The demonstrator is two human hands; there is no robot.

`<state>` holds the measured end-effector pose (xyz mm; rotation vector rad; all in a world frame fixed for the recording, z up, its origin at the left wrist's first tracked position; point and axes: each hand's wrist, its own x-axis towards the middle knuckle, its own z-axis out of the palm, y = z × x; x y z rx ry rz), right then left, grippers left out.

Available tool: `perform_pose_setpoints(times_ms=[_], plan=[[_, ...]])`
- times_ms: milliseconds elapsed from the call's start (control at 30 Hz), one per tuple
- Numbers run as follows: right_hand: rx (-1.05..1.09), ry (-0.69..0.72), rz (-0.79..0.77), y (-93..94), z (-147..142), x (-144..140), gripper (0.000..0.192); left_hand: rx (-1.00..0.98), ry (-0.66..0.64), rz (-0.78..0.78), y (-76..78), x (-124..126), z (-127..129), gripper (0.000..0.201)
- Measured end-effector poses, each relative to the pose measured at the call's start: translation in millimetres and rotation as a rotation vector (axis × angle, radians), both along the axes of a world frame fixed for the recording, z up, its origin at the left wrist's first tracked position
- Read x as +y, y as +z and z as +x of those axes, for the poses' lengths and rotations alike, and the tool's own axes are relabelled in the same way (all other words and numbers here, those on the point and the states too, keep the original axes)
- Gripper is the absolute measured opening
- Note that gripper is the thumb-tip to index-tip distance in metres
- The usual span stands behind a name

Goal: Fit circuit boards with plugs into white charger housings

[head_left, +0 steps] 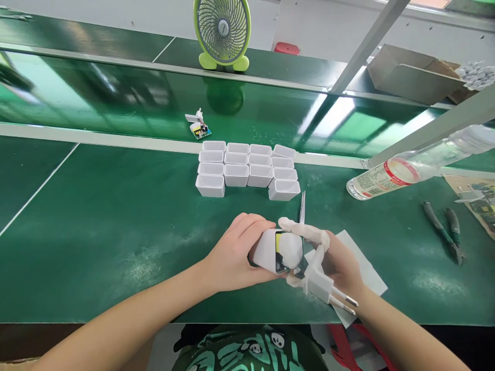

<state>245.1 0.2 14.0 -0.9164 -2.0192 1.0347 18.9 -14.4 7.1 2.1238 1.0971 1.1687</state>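
White casing [266, 251] between both hands' grip

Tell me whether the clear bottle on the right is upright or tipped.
Tipped: the clear bottle lies on its side on the green table, base toward the white cases.

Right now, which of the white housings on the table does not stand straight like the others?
The housing at the back right corner of the group. It sits tilted, askew, while the other housings stand in even rows.
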Motion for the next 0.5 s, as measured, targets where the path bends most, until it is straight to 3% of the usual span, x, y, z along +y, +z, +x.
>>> perform_pose_setpoints(times_ms=[500], plan=[[-0.047, 0.056, 0.191, 7.6, -6.1, 9.3, 0.073, 0.024, -0.012, -0.009, -5.5, -0.8, 0.3, 0.062]])
